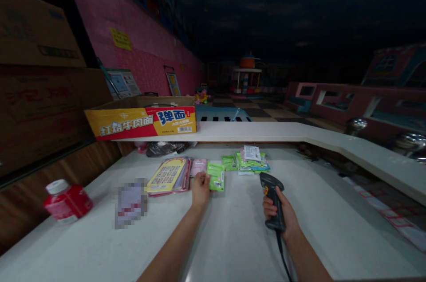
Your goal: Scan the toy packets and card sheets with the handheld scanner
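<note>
My right hand is wrapped round a black barcode scanner, held upright above the white counter with its cable hanging down. My left hand has its fingers closed at the left edge of a green packet and pinches it there. Just behind that hand lies a pink packet. To its left is a stack of booklets with a yellow one on top. Beyond the scanner sits a pile of small packets, mostly green, with a whitish one uppermost. Another green packet lies beside the pile.
A red bottle with a white cap stands at the left. A yellow and red cardboard box rests on the raised white ledge at the back. Large brown cartons are stacked on the left.
</note>
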